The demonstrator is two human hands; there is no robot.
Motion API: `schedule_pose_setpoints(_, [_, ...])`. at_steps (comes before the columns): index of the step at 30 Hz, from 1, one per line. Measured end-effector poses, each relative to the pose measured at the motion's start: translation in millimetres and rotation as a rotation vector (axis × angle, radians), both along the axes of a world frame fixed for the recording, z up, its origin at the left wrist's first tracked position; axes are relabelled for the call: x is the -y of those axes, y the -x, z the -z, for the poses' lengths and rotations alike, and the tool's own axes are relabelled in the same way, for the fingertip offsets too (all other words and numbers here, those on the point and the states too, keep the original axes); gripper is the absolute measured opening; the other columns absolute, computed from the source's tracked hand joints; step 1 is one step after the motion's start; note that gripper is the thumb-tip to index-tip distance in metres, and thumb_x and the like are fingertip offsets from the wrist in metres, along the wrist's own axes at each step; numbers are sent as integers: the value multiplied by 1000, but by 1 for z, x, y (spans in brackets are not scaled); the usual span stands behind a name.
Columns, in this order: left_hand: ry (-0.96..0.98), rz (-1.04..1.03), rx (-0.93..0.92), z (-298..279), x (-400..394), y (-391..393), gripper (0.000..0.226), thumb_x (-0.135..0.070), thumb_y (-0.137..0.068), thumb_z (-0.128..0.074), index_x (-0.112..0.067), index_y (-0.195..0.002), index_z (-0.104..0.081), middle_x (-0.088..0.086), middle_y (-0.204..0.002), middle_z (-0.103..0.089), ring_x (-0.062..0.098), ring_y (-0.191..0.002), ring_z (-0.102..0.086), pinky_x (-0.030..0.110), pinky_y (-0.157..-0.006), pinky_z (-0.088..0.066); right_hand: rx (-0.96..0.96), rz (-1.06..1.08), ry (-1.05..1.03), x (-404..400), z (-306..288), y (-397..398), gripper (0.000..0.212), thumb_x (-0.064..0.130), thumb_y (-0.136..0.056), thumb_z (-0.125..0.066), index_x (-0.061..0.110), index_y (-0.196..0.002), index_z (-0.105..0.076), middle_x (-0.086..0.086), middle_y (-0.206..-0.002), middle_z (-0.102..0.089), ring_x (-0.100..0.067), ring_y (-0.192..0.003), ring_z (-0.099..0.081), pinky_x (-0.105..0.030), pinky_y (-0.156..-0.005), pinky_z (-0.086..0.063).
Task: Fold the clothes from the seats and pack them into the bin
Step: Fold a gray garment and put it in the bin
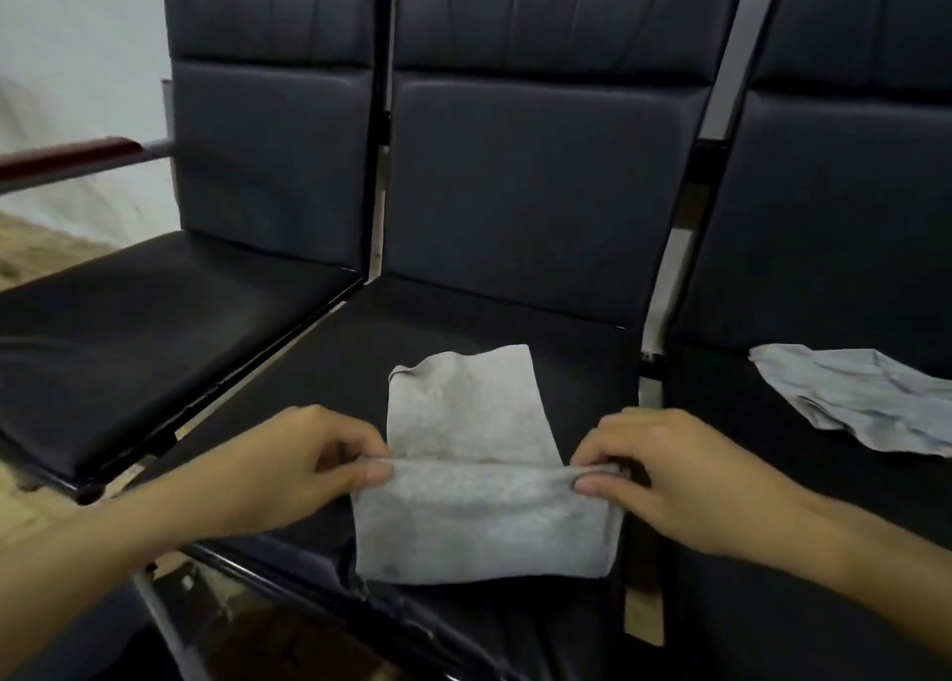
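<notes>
Two forearms come in from the near edge, L and R, both reaching over the front of the middle seat (pixel 515 330). Middle seat = landmark for all below.

Left hand (pixel 288 469): fingers (pixel 378 471) curled, thumb and forefinger pinching the left end of a raised fold in the grey cloth (pixel 479 474). Right hand (pixel 664 479): fingers (pixel 587 486) curled likewise, pinching the right end of same fold. Both grasping the cloth; neither released.

Grey cloth lies on the middle seat cushion, toward its front. Near half is drawn up into a ridge between the two hands, near edge reaching close to the seat's front lip. Far half lies flat on the cushion, far left corner slightly rolled over. Fabric looks soft, towel-like; kind of garment can't tell.

Seat to the left of middle seat (pixel 154 320): black cushion, shiny, dark backrest; wood-topped armrest (pixel 72 157) beyond its far left side.

Seat to the right of middle seat (pixel 824 217): a pale blue-grey cloth (pixel 855 397) lies crumpled and unfolded on its cushion, well apart from the grey one, partly cut off by frame edge.

Behind middle seat: padded dark backrests in a row, light wall (pixel 77 36) at far left. Floor (pixel 31 248) pale, seen left of the seats.
</notes>
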State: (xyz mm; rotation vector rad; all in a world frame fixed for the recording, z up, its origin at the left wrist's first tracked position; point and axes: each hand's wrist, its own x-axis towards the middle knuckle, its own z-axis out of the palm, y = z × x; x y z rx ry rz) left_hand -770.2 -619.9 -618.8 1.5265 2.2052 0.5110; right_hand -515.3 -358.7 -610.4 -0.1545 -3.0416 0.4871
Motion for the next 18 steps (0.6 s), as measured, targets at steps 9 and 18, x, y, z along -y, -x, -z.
schedule_pose_setpoints(9, [21, -181, 56, 17, -51, 57, 12, -39, -100, -66, -34, -102, -76, -15, -100, -77, 3, -97, -71, 32, -97, -55, 103, 163, -56, -48, 11, 105, 17, 38, -102, -63, 33, -116, -70, 17, -105, -68, -4, -98, -65, -35, -91, -56])
schedule_pose_setpoints(18, [21, 120, -116, 39, -18, 2, 34, -54, -95, -66, -44, -127, -65, -24, -114, -54, -11, -100, -53, 6, -84, -43, 256, -167, -292, -4, 44, 62, 50, 72, -94, -49, 50, -139, -53, 29, -130, -55, 2, -122, -36, -32, -106, -36])
